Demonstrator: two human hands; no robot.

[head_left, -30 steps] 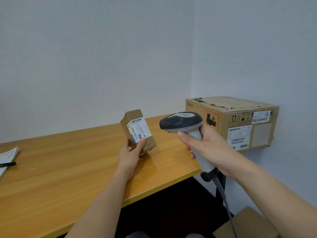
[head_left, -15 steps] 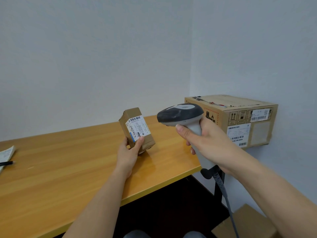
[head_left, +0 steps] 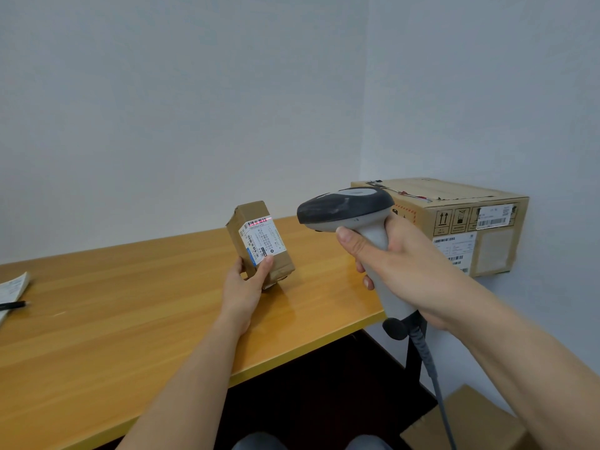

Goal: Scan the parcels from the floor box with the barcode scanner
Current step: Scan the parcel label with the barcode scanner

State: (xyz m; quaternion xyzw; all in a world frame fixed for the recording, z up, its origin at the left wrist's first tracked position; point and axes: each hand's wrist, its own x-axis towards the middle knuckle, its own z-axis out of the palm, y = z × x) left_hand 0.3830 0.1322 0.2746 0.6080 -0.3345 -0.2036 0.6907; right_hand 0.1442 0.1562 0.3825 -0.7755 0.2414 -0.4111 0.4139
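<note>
At frame centre, a small parcel (head_left: 259,243) is clasped by the left hand (head_left: 245,284) above the counter (head_left: 130,303), while the barcode scanner (head_left: 354,222) is gripped by the right hand (head_left: 399,264), its red line lying across the label.

A small brown cardboard parcel (head_left: 259,241) stands tilted above a wooden desk, its white shipping label facing the viewer, a red scan line glowing across the barcode at the label's top. To its right, apart from it, a barcode scanner (head_left: 354,222) with a dark grey head and pale grey handle points at the label; a grey cable hangs from its base.
</note>
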